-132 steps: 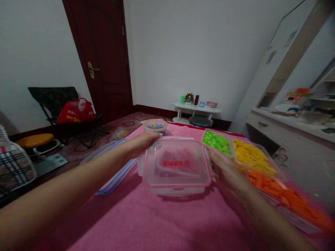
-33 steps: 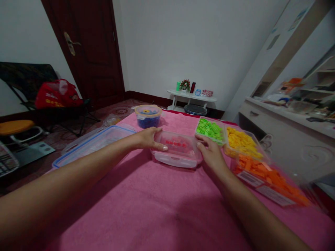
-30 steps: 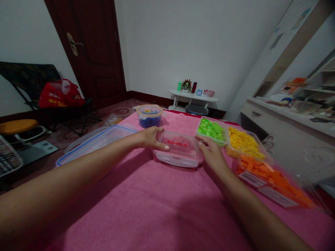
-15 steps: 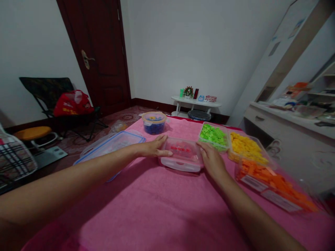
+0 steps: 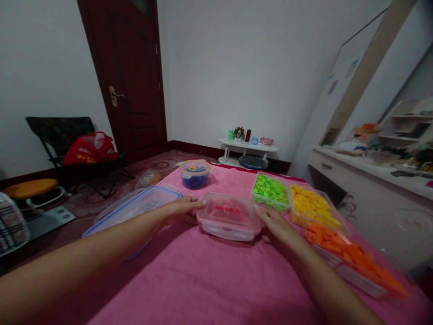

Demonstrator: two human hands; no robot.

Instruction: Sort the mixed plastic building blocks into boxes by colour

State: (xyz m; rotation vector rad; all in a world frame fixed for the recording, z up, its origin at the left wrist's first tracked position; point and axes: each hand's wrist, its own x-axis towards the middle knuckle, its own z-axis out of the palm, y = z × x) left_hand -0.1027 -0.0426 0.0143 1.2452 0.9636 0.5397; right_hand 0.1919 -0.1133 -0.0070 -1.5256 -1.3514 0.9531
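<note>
A clear lidded box with a pink rim [image 5: 229, 216] stands on the pink cloth [image 5: 203, 280] and holds red pieces. My left hand [image 5: 181, 211] lies flat at its left side, fingers stretched out and touching the near left corner. On the other side my right hand [image 5: 275, 223] rests on the cloth, fingers spread, fingertips against the box's right edge. Neither hand grips anything.
Behind the box stands a round tub of blue pieces [image 5: 195, 174]. Open trays of green [image 5: 270, 192], yellow [image 5: 313, 205] and orange pieces [image 5: 352, 253] line the right edge. Large clear blue-rimmed lids [image 5: 135, 207] overhang the left edge. A chair, door and side table stand beyond.
The box, held up earlier, was set on the cloth. In the last second both hands slid off its lid to its sides, and the view tilted up.
</note>
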